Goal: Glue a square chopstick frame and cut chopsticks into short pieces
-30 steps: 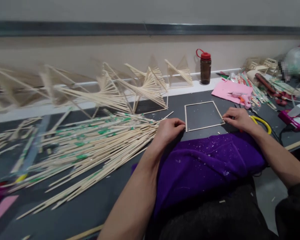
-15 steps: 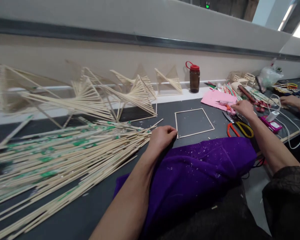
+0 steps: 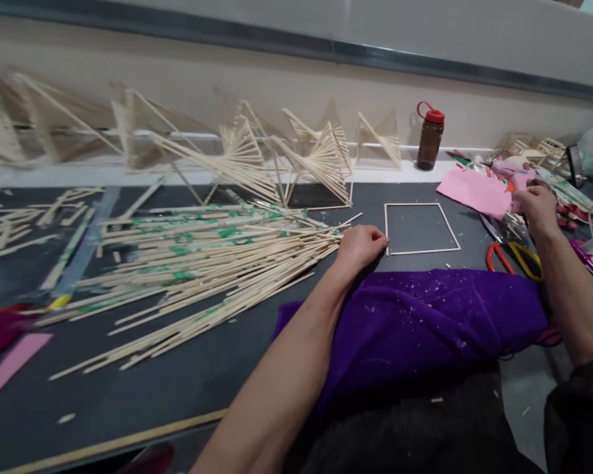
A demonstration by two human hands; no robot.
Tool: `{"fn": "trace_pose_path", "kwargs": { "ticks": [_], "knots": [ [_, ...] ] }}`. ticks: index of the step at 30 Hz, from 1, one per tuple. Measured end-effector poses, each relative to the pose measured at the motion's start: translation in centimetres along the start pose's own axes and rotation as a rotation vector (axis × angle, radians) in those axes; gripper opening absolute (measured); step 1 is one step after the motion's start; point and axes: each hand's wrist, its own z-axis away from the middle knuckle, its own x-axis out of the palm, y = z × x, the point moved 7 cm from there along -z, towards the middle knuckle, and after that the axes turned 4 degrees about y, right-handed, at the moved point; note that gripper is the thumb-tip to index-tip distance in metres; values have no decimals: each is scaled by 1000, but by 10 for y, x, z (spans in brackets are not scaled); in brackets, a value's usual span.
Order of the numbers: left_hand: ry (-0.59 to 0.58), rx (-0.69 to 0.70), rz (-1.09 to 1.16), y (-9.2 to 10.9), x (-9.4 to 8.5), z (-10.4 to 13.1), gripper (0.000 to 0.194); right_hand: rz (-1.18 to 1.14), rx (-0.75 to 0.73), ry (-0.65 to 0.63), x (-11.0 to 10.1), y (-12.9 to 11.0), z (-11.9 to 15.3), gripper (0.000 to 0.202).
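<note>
My left hand [image 3: 363, 249] is closed in a pinch at the near left corner of a square frame of thin wooden sticks [image 3: 422, 251], which lies flat on the dark table. My right hand [image 3: 538, 205] is wrapped round what looks like a pink glue gun [image 3: 521, 179], partly hidden by the fingers and slightly blurred. Beside it lies a pink sheet [image 3: 477, 191]. Just below that hand are scissors [image 3: 499, 257] with red and yellow handles. A purple cloth [image 3: 425, 316] spreads between my forearms, dotted with pale scraps.
Long wooden sticks [image 3: 217, 283], some in green-printed wrappers, cover the left of the table. Twisted stick models [image 3: 321, 161] stand along the wall beside a brown bottle [image 3: 431, 141] with a red lid. A clear ruler [image 3: 86, 243] and short sticks [image 3: 10, 230] lie far left.
My view has swung left and down, showing more of the left side of the table. My right hand has lifted the pink glue gun from beside the pink sheet. My left hand stays at the frame's corner.
</note>
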Motion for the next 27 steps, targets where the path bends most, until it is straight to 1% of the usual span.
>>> {"fn": "trace_pose_path", "kwargs": {
  "ticks": [2,3,4,5,7,9,12,14,17,23,27],
  "knots": [
    [3,-5,-2,1,0,0,24,-148,-37,-64,2,-17,18,14],
    [5,-6,-1,1,-1,0,23,-229,-65,-125,6,-27,29,13],
    [11,-8,0,1,-1,0,23,-384,-95,-224,13,-38,41,13],
    [19,-12,2,1,-1,0,23,-489,-124,-338,21,-50,54,15],
    [32,-24,7,0,-2,1,23,-533,-161,-529,36,-68,80,23],
    [27,-36,19,-1,-2,1,22,-500,-196,-699,51,-81,104,27],
    [4,-48,39,-1,0,1,21,-450,-255,-867,65,-90,130,31],
    [2,-51,45,-1,-1,0,21,-437,-286,-925,70,-93,140,32],
    [2,-53,49,-1,-1,0,21,-439,-311,-960,74,-94,148,30],
    [-6,-55,70,-1,0,-1,21,-521,-316,-935,80,-97,154,28],
    [-11,-58,82,-2,1,-1,21,-446,-316,-913,85,-93,157,31]
  ]
}}
